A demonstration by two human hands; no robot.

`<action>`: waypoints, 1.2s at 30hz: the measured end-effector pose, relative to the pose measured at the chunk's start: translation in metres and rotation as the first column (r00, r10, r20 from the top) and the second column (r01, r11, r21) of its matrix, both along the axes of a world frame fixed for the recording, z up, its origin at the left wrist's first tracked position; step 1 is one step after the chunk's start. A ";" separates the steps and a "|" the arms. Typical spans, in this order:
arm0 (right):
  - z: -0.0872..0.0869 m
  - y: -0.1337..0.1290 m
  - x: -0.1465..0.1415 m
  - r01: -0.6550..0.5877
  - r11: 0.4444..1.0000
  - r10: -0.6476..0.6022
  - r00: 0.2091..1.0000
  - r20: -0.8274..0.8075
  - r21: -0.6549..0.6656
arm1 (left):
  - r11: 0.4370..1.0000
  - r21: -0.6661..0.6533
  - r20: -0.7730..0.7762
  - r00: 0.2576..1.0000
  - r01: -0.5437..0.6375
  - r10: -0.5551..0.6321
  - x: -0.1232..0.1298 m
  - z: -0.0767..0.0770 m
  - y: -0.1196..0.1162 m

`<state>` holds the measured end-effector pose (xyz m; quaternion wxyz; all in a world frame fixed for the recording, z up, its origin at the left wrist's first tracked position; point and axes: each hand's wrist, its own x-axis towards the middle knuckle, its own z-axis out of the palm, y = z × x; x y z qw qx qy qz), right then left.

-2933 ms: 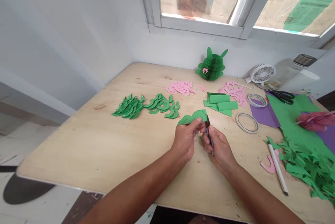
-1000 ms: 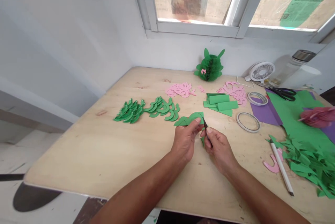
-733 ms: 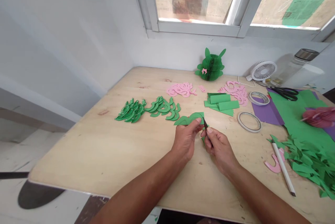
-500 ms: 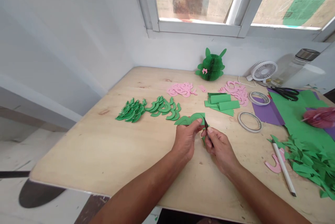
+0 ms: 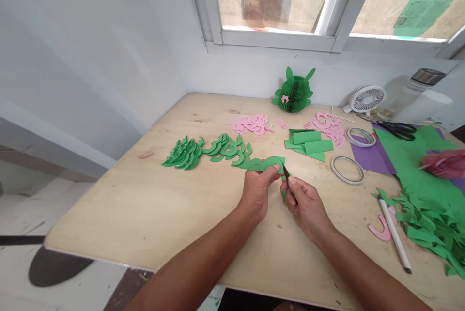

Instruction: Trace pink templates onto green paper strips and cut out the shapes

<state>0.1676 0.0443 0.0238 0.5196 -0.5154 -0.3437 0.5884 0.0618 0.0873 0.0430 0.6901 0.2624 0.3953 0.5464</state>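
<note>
My left hand (image 5: 259, 187) pinches a green paper strip (image 5: 256, 164) marked with curved outlines, thumb on top. Dark scissors (image 5: 286, 172) are gripped in my right hand (image 5: 303, 202), their blades at the strip's right end; the handles are mostly hidden by my fingers. Below the blades hangs a bit of green paper. Left of the strip lie a pile of green curved cutouts (image 5: 227, 147) and a pile of green leaf-like cutouts (image 5: 184, 152). Behind my right hand are stacked green paper rectangles (image 5: 317, 146).
Pink cutouts (image 5: 252, 124), a green paper figure (image 5: 293, 94) and a small white fan (image 5: 366, 99) stand or lie toward the wall. To the right are tape rolls (image 5: 347, 170), black-handled scissors (image 5: 396, 130), a white pen (image 5: 395, 236) and green scraps (image 5: 428, 224).
The view has shifted very slightly. Both hands keep nearly the same place, with the scissors still at the right end of the green strip.
</note>
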 end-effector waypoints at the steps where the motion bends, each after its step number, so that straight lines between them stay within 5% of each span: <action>1: 0.000 0.000 0.000 -0.001 1.000 0.001 1.000 0.000 -0.001 | 1.000 0.008 -0.003 1.000 0.004 -0.004 0.000 -0.001 0.000; 36: 0.002 0.001 -0.002 -0.009 1.000 0.009 1.000 -0.003 -0.001 | 0.998 0.043 -0.156 0.987 -0.037 0.043 0.003 -0.006 0.002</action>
